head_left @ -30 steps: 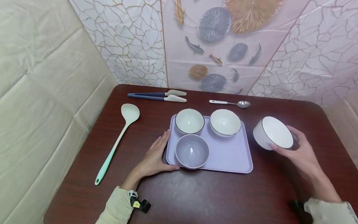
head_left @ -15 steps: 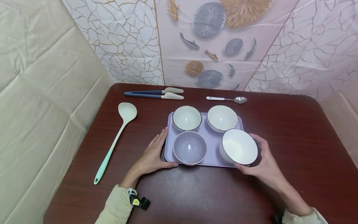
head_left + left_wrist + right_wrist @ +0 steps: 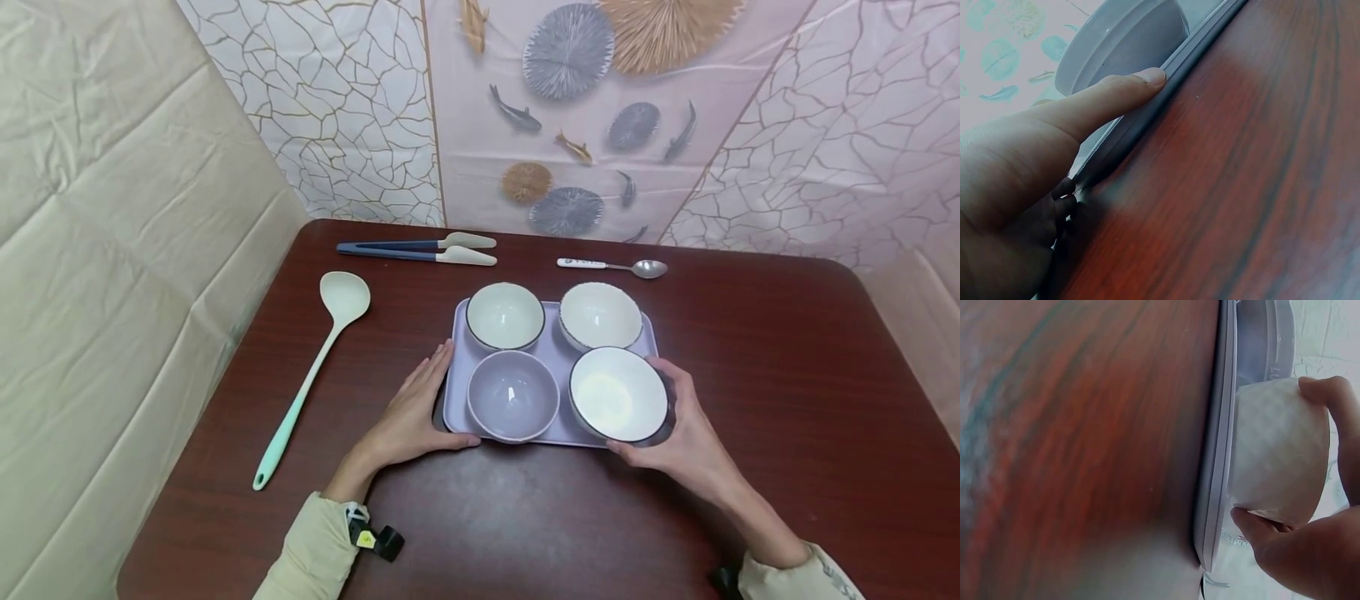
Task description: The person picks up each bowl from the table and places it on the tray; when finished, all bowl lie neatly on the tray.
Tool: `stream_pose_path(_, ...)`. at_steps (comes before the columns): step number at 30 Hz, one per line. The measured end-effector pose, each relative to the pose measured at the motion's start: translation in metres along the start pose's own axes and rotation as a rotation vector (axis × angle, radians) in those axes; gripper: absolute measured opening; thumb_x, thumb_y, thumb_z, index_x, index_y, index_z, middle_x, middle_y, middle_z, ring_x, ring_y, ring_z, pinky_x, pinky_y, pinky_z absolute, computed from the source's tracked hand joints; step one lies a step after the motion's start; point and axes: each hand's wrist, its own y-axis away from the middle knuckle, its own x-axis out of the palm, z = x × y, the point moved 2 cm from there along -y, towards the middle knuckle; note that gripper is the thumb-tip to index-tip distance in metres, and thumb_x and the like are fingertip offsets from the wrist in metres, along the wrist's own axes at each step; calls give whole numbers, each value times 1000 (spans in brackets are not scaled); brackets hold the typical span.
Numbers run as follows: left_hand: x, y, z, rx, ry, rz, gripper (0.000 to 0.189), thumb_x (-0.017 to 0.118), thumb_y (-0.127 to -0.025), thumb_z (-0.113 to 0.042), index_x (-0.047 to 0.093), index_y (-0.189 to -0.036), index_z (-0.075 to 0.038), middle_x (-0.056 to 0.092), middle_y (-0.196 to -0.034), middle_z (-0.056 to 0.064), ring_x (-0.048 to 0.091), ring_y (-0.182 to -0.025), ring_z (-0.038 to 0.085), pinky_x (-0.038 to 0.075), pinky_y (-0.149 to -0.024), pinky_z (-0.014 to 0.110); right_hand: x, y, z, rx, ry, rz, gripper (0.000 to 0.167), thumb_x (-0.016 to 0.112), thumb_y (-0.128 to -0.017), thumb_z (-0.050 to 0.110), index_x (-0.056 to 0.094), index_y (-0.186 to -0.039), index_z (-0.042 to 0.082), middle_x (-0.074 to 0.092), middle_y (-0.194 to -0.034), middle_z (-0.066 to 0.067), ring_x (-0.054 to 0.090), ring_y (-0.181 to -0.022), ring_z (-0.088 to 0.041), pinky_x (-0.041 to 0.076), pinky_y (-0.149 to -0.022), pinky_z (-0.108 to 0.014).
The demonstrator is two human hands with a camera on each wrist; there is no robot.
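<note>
In the head view a lilac tray [image 3: 460,379] lies on the table with bowls on it. My left hand [image 3: 405,421] rests at its front left corner, fingers straight along the left side and thumb against the front rim. The left wrist view puts that thumb right beside the grey-lilac bowl [image 3: 1125,44]. My right hand [image 3: 690,446] holds a white dark-rimmed bowl [image 3: 618,393] between thumb and fingers over the tray's front right quarter. In the right wrist view, the bowl's patterned side [image 3: 1279,450] stands close over the tray, its base at the tray's surface.
Two white bowls, one at the back left [image 3: 506,317] and one at the back right [image 3: 600,315], stand on the tray. Behind it lie blue-handled tongs [image 3: 416,250] and a spoon [image 3: 611,266]. A mint-handled ladle [image 3: 311,379] lies left; a patterned cloth [image 3: 570,150] hangs behind.
My right hand has carried the white bowl leftward from beside the tray to over its front right part and levelled it. The left hand stays at the tray's corner.
</note>
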Motion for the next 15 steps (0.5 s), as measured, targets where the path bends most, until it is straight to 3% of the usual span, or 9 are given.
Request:
stream_pose_path(9, 0, 1, 0, -6, -2, 6, 129, 84, -67, -58, 10, -156, 0, 14, -161, 15, 13, -147, 29, 13, -119, 43, 3, 1, 5, -14, 34, -9, 122, 98, -52, 10, 26, -150, 15, 40, -141, -12, 40, -122, -19, 28, -93, -8)
stream_pose_path(15, 1, 1, 0, -11, 5, 8, 129, 84, -67, -58, 10, -156, -1, 13, -162, 15, 13, -148, 28, 12, -119, 42, 3, 2, 21, -96, -6, 0, 128, 97, -50, 2, 17, -150, 2, 30, -147, -20, 32, -133, -31, 23, -103, -9)
